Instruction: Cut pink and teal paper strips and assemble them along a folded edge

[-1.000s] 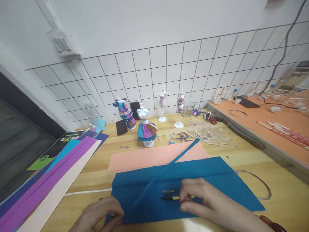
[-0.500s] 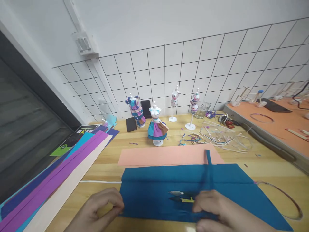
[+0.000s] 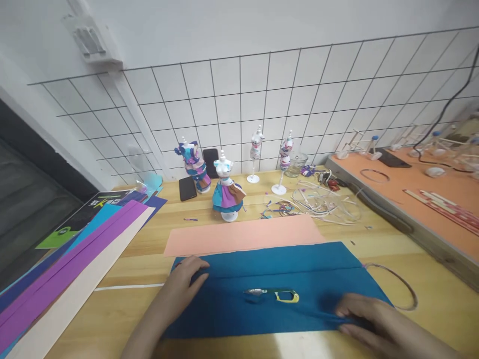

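Observation:
A wide piece of teal fabric (image 3: 239, 319) lies on the table in front of me, with a crease along its length. My left hand (image 3: 187, 279) rests on its left part, thumb and fingers apart. At the right, my right hand (image 3: 362, 316) has thumb and fingers closed on some teal fabric, where a ridge in the cloth runs up to them. Between my hands, small thread snips with a yellow handle (image 3: 292, 297) and metal blades (image 3: 256, 291) lie on the fabric.
Behind lies a peach fabric strip (image 3: 243, 235). Beyond it stand small dress forms, one in a multicoloured skirt (image 3: 227, 197). Coloured fabric strips (image 3: 86, 269) pile at the left. Tangled cords (image 3: 325, 202) lie at the back right, near an orange-topped raised surface (image 3: 411, 184).
My left hand has moved up and opened onto the fabric. My right hand has moved right, away from the snips. The upright teal strip no longer shows. The view has shifted right.

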